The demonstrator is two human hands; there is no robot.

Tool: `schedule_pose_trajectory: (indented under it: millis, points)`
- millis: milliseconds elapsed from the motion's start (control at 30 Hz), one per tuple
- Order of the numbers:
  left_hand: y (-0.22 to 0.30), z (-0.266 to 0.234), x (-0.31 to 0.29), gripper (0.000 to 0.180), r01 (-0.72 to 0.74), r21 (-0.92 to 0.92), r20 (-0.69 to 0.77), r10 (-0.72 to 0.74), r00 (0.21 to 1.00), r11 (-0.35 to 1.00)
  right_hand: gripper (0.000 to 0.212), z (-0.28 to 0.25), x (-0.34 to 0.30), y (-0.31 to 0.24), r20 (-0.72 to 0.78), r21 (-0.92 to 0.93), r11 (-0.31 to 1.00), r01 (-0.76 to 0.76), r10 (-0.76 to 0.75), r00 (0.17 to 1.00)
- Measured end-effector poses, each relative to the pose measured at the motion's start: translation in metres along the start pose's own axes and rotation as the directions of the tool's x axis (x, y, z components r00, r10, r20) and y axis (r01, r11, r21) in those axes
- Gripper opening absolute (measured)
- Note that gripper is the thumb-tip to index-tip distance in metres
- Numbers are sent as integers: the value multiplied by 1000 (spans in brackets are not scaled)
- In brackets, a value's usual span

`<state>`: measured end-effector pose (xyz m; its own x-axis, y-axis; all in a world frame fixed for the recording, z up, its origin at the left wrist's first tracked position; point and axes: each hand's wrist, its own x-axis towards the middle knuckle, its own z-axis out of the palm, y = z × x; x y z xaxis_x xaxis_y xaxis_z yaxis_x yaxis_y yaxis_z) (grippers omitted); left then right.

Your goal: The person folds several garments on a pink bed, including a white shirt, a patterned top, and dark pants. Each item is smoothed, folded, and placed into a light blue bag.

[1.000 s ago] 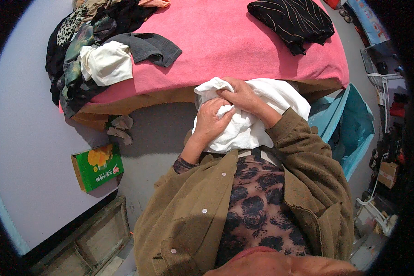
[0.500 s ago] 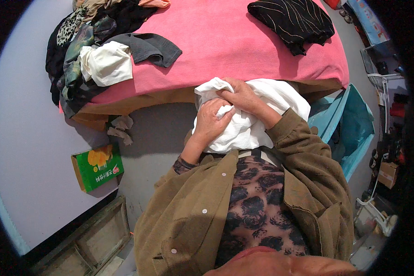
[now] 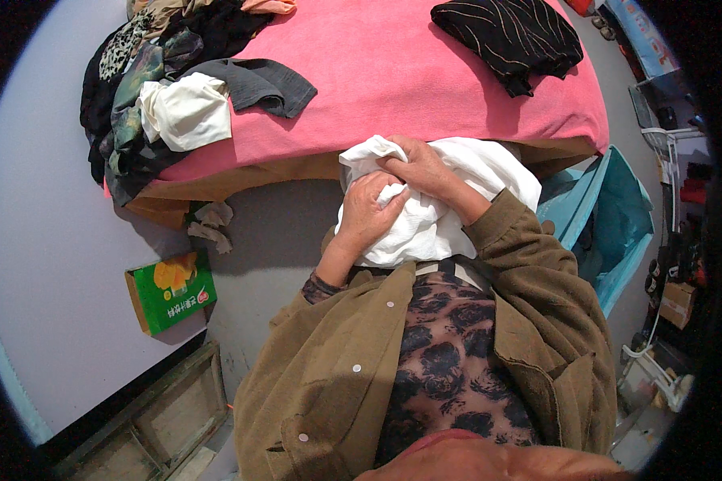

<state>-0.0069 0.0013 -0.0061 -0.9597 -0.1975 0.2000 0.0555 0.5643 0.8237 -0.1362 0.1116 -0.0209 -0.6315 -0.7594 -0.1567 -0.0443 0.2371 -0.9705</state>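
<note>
A white cloth garment (image 3: 489,172) lies bunched over my lap, against the front edge of the pink-covered table (image 3: 361,72). My left hand (image 3: 371,210) is closed on a fold of it, fingers curled into the fabric. Just above and to the right, my right hand (image 3: 425,170) grips the same garment, with the thumb and fingers pressed on a gathered part. Both hands are close together, nearly touching. What kind of garment it is cannot be made out, and its lower side is hidden.
Several clothes (image 3: 136,96) are heaped at the table's left, with a cream cloth (image 3: 186,112) and a grey one (image 3: 274,86). A black striped garment (image 3: 509,40) lies at the far right. A blue bag (image 3: 614,216) stands right of me. A green carton (image 3: 172,293) is at left.
</note>
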Motion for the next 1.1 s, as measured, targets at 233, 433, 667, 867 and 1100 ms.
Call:
schedule_pose_trajectory:
  millis: [233, 433, 667, 867, 1100]
  points:
    - [-2, 1, -1, 23, 16, -3, 7, -16, 1000, 1000, 25, -2, -1, -1, 2, -23, 1000, 16, -16, 1000]
    - [1, 0, 0, 22, 19, -14, 3, -18, 1000, 1000, 25, 0, -1, 1, -6, 7, 1000, 25, -25, 1000]
    - [3, 0, 1, 21, 13, -20, -9, -14, 1000, 1000, 24, 0, -1, 2, -2, 6, 1000, 30, -30, 1000]
    - [1, 1, 1, 21, 15, -1, -7, -15, 1000, 1000, 23, 0, 2, 7, -14, -28, 999, 42, -43, 999]
    - [1, 0, 1, 20, 23, -17, 5, -23, 1000, 1000, 22, -1, 0, 5, -15, -30, 999, 20, -21, 1000]
